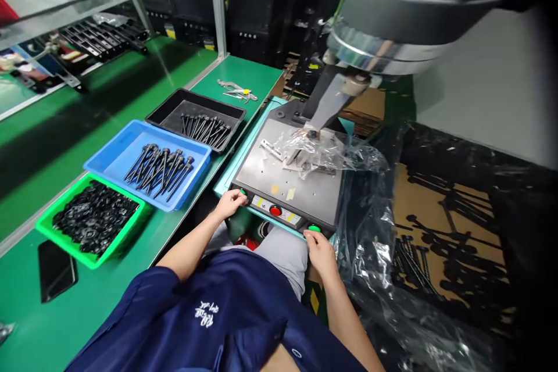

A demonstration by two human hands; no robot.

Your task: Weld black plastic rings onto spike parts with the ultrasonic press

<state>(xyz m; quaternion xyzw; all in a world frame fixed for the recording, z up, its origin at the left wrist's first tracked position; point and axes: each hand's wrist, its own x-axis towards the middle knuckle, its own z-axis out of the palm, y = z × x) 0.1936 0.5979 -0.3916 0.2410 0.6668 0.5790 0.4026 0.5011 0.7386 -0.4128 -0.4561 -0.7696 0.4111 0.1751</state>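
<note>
My left hand [232, 203] is closed, its curled fingers at the left green button [243, 192] of a press machine's control panel. My right hand [321, 251] is also closed, with its fingertips at the panel's front edge just below the right green button [314, 229]. Between the two hands sits a red button [275, 210]. Behind the panel lies the grey metal machine plate [253, 173]. On it stands a metal fixture [296, 158], partly covered by clear plastic film [364, 154]. The press head [357, 84] hangs above, its tool reaching down to the fixture.
Left on the green bench [126, 302] are a black tray [168, 106] and a blue tray [108, 154] of black rods, a green bin [142, 218] of small black parts, a phone [56, 272] and pliers [238, 90]. At right, a plastic-lined box [405, 186] holds black rods.
</note>
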